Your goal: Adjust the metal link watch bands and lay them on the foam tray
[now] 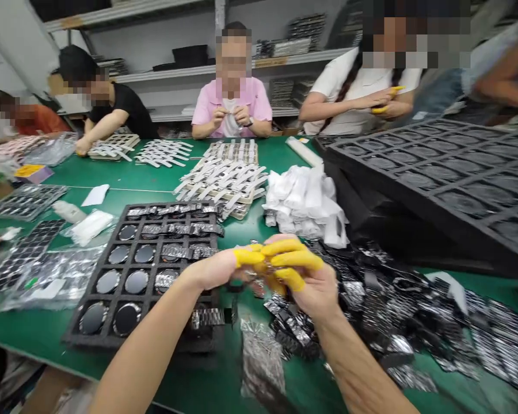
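Note:
My left hand (242, 261) and my right hand (302, 276) meet over the table, yellow covers on their fingertips. Pinched between them is a small shiny metal watch part, mostly hidden by the fingers and blurred. Left of them lies a dark foam tray (147, 310) with round watch heads (137, 282) in its compartments. Dark metal watch bands (181, 230) lie across its upper and right compartments. Under and beside my right hand spreads a heap of black metal watch bands (371, 305). A clear plastic bag (262, 356) of thin small pieces lies below my hands.
White wrapped bundles (302, 198) and stacked trays with white straps (224, 184) stand behind my hands. A large black foam tray (449, 167) rises at right. Plastic bags (64, 276) lie at left. Several people sit across the green table (151, 181).

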{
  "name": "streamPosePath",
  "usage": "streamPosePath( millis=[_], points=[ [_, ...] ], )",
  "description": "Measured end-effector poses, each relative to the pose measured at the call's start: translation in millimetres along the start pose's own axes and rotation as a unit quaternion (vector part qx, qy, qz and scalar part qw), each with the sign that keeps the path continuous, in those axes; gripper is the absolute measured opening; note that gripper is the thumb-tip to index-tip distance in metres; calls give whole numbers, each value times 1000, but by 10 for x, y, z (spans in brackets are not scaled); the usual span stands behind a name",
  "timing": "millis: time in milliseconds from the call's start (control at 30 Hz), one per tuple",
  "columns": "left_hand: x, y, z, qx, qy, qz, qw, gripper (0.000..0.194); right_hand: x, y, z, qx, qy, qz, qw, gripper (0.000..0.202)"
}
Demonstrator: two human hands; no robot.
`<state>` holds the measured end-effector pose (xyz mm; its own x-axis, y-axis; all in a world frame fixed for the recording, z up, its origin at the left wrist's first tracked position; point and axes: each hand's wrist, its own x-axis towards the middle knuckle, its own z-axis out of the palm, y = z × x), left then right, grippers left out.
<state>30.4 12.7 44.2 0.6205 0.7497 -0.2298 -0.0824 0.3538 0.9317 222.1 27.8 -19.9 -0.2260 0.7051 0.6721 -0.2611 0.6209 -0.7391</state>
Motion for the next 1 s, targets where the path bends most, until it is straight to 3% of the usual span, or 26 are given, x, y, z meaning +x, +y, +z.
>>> streamPosePath(
  millis=[33,67,100,167,233,267,333,400,500,633,767,833,900,967,1000],
  points=[
    [-86,103,-8,153,62,36,986,36,-3,-27,13,32,22,18,999,9],
    [-193,211,-46,310,129,53,940,37,0,-57,24,67,46,35,996,8],
    [-318,317,-120,451,196,46,870,39,9,-90,34,104,69,54,991,8],
    [-606,497,-383,618,309,-38,722,41,36,-157,42,171,107,95,975,13],
    [-901,603,-768,691,367,-185,595,43,69,-213,31,209,136,133,959,17],
    [-1035,624,-981,692,382,-231,567,41,84,-234,20,217,150,149,953,19],
    [-1257,609,-1381,688,385,-292,541,35,110,-262,-3,227,180,172,941,24],
    [-1403,545,-1688,690,360,-321,539,30,131,-278,-13,248,193,196,929,29],
    [-1491,428,-1942,703,334,-317,542,29,153,-292,13,286,182,224,914,33],
    [-1518,322,-2062,710,341,-278,550,21,164,-308,71,304,152,251,906,35],
    [-1593,307,-2141,680,407,-227,566,19,166,-306,94,304,134,275,902,38],
    [-1591,350,-2111,647,461,-197,574,21,164,-289,108,308,134,284,898,41],
    [-1491,418,-1939,603,519,-140,589,25,151,-263,135,317,136,294,891,43],
    [-1265,476,-1588,522,555,-33,647,29,124,-232,180,324,134,308,884,43],
    [-1106,485,-1358,382,549,95,737,30,106,-215,207,325,130,315,882,42]
  ],
)
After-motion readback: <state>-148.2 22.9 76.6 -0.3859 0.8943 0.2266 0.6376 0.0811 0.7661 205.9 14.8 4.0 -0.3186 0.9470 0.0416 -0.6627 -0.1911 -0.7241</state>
